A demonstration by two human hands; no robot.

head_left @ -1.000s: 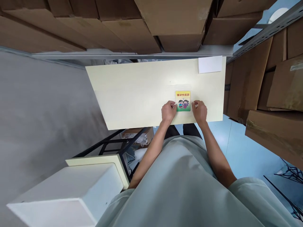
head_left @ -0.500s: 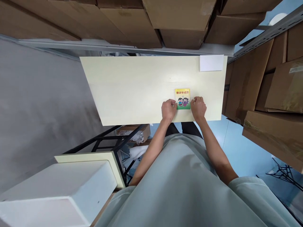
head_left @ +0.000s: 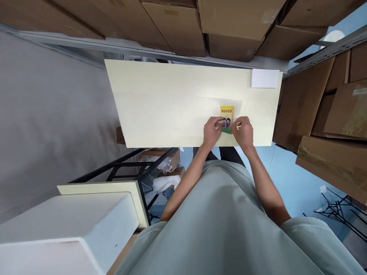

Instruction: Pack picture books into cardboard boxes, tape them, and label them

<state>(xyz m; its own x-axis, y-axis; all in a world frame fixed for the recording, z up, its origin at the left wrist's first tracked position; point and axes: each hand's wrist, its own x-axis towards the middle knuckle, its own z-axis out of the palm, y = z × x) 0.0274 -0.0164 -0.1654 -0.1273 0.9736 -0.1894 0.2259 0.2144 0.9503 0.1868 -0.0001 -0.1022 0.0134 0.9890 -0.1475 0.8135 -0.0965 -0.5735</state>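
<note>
A small yellow-and-green picture card [head_left: 227, 113], with red characters and two cartoon children on it, is between my hands near the front edge of the table [head_left: 160, 110]. I cannot tell whether it is a single card or a pack. It looks tilted, and shadows fall on the tabletop around it. Curled fingers of my left hand [head_left: 212, 131] pinch its lower left edge. At the lower right edge, my right hand [head_left: 243, 131] has thumb and forefinger bent together against it. Part of the card's lower left side is hidden by the left fingers.
A white flat rectangle [head_left: 265, 78] lies at the table's far right corner. Cardboard boxes [head_left: 232, 19] line the shelf behind, and more boxes [head_left: 332, 156] stand to the right. A white bin-like box [head_left: 111, 225] is at lower left, beside a black metal frame [head_left: 123, 164].
The card now looks narrower and tilted, where before it faced up squarely. My fingers have closed in on its sides. The whole view has shifted slightly.
</note>
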